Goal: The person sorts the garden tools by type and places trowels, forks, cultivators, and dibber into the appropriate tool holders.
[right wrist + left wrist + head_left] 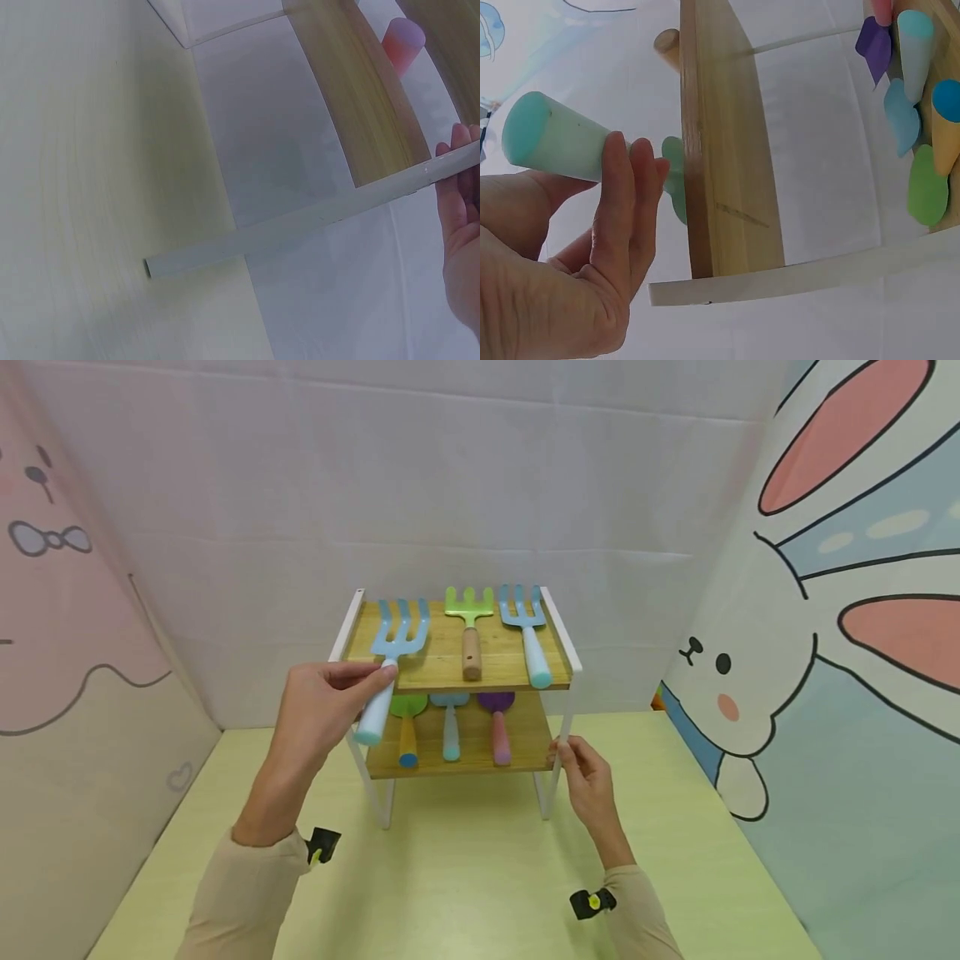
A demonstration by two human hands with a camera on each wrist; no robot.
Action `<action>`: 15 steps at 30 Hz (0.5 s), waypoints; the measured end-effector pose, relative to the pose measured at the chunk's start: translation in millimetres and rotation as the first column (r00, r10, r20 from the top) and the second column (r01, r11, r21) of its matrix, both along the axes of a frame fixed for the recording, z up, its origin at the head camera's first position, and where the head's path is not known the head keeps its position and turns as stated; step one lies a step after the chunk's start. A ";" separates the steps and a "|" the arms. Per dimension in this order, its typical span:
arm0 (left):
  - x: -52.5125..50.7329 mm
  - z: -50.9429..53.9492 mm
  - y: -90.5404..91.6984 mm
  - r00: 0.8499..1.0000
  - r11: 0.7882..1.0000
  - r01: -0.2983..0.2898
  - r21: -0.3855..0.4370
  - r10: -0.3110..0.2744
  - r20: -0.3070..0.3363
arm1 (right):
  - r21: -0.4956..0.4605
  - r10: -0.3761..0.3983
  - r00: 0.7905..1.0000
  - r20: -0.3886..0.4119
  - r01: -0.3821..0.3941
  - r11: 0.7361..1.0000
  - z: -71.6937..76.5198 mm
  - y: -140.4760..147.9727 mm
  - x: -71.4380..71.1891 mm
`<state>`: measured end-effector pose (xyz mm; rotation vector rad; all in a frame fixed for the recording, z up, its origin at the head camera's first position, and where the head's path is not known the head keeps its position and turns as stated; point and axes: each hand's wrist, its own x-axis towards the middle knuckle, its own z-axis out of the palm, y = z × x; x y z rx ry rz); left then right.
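Note:
My left hand (318, 710) pinches the handle of a light blue hand fork (380, 702), thumb on one side and fingers on the other. Its tines point away over the left part of the rack's upper shelf (431, 675); whether they touch the wood I cannot tell. In the left wrist view the pale handle (570, 142) sticks out past the fingers (615, 202). At the right front, my right hand (590, 777) holds the rack's white leg (564, 727) beside the lower shelf. The right wrist view shows fingers (454, 202) around that leg (300, 217).
On the upper shelf lie a green fork with a wooden handle (471, 652) and another light blue fork (534, 652). The lower shelf (427, 766) bears green, blue and purple-headed (500, 735) tools. The rack stands on a pale table (465, 877) before a white cloth backdrop (420, 485).

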<state>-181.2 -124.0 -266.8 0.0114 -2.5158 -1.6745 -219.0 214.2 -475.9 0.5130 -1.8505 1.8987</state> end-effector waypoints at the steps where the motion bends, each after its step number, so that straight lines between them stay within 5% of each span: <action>1: -0.8 1.2 0.6 1.000 1.000 0.005 -0.001 -0.005 0.003 | 0.000 0.001 1.000 0.000 -0.001 1.000 -0.3 -0.1 0.1; 15: -19.1 18.3 5.3 0.999 0.996 0.044 -0.080 -0.042 0.026 | -0.010 0.024 0.999 -0.027 -0.025 1.000 -3.2 -0.3 -1.8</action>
